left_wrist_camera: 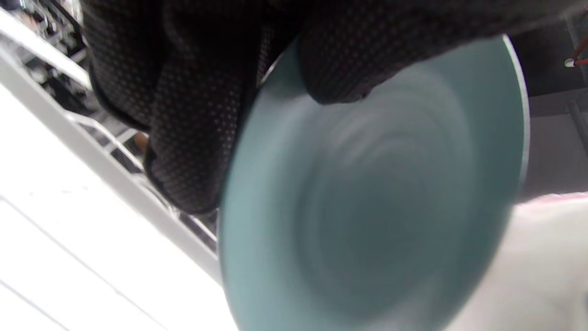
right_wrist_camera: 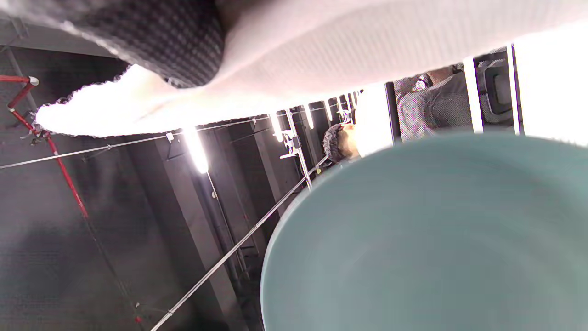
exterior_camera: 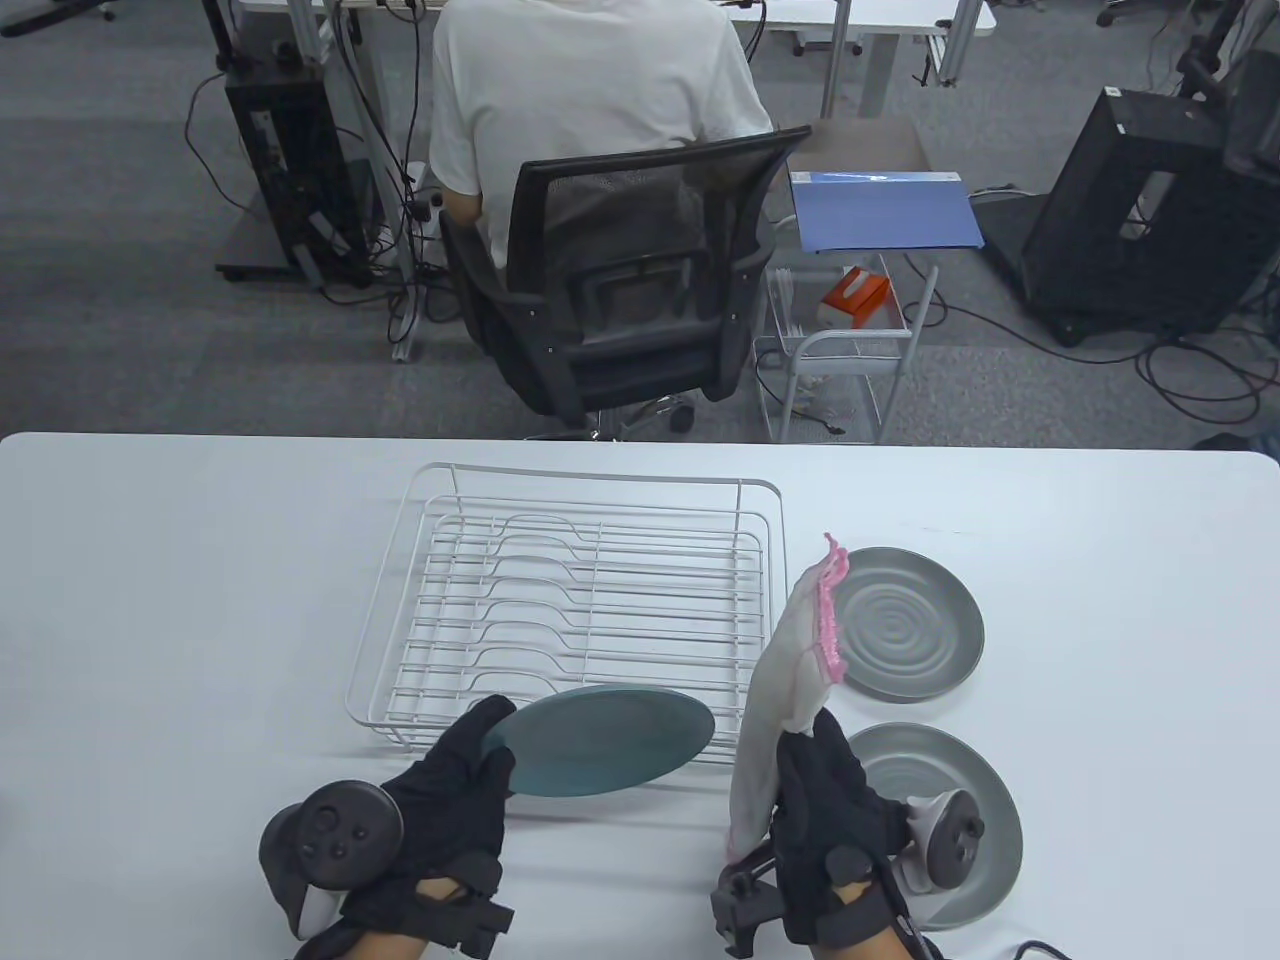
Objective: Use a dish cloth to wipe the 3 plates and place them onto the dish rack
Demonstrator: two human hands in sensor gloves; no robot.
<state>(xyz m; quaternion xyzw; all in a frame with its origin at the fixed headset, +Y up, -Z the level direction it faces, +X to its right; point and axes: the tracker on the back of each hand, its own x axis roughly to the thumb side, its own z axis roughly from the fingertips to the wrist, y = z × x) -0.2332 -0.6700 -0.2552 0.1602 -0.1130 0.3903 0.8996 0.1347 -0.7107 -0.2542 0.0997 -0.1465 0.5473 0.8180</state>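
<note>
Both hands hovered low: left hand [exterior_camera: 440,800] gripped teal plate [exterior_camera: 605,738] tilted for wiping; right hand [exterior_camera: 830,830] clutched dish cloth [exterior_camera: 785,680].

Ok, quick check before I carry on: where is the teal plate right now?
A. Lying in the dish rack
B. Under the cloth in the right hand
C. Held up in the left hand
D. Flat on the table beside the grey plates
C: the left hand grips the teal plate by its edge, lifted in front of the dish rack, while the right hand holds the cloth.
</note>
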